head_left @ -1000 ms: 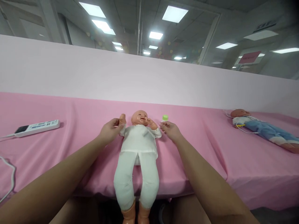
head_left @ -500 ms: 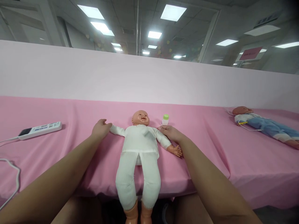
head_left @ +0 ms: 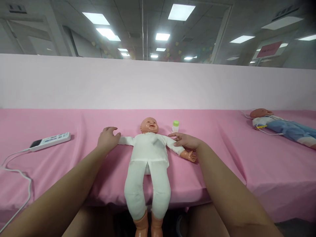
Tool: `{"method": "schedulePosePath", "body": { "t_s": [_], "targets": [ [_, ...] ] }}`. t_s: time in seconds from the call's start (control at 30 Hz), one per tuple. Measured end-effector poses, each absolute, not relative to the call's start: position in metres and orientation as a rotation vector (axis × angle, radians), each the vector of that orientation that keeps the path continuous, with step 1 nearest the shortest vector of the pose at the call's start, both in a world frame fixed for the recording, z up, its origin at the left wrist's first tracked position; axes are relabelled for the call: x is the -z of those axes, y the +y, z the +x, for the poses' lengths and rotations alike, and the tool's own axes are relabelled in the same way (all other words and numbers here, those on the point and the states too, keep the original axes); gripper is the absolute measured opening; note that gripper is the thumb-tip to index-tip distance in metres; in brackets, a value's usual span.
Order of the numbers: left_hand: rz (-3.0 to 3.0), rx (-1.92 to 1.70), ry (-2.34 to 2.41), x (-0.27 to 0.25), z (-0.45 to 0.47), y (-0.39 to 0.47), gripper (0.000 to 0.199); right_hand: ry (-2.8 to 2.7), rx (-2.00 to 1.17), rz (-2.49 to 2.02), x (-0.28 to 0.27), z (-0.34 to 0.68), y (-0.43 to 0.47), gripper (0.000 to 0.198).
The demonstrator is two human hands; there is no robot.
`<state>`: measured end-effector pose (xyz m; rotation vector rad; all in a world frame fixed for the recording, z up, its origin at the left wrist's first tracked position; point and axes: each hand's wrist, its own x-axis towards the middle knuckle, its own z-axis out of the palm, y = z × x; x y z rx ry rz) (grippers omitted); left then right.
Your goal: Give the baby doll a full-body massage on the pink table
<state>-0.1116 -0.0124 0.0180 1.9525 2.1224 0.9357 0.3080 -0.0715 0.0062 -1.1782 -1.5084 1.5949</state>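
Observation:
A baby doll (head_left: 150, 149) in a white top and trousers lies on its back on the pink cloth, arms spread, its lower legs over the near edge. My left hand (head_left: 108, 140) is curled around the end of the doll's arm at left and hides the doll's hand there. Over the doll's other sleeve, my right hand (head_left: 188, 142) has its thumb on the cloth and its fingers along the upper side; the doll's bare hand (head_left: 190, 156) shows below my wrist. Just behind my right fingers stands a small white bottle (head_left: 175, 126) with a green cap.
A white power strip (head_left: 50, 141) lies at left, its cable (head_left: 30, 187) running to the near edge. At far right rests another doll (head_left: 286, 128) in blue and white with thin tubes. Behind the pink-covered table (head_left: 222, 171) is a pale wall (head_left: 148, 84) with glass above.
The doll's arm under my right hand has swung slightly outward and up, and that hand has shifted right. The arm at my left hand lies more level. The camera view has tilted a little.

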Motion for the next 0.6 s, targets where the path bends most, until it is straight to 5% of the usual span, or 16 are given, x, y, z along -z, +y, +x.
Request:
{"method": "schedulePosePath", "body": {
  "t_s": [0.33,0.43,0.6],
  "targets": [
    [2.185,-1.326,1.711,-0.036,-0.094,-0.155,0.032,-1.667,-1.412,-1.561,-0.023,0.318,-0.087,0.057],
    [2.087,-1.055,1.58,-0.007,-0.097,-0.216,0.027,-1.768,-1.434,-1.76,-0.03,0.32,-0.094,0.046],
    [1.742,-0.838,1.529,0.044,-0.099,-0.273,0.048,-1.781,-1.047,-1.961,-0.026,0.331,-0.085,0.031]
  ]
}}
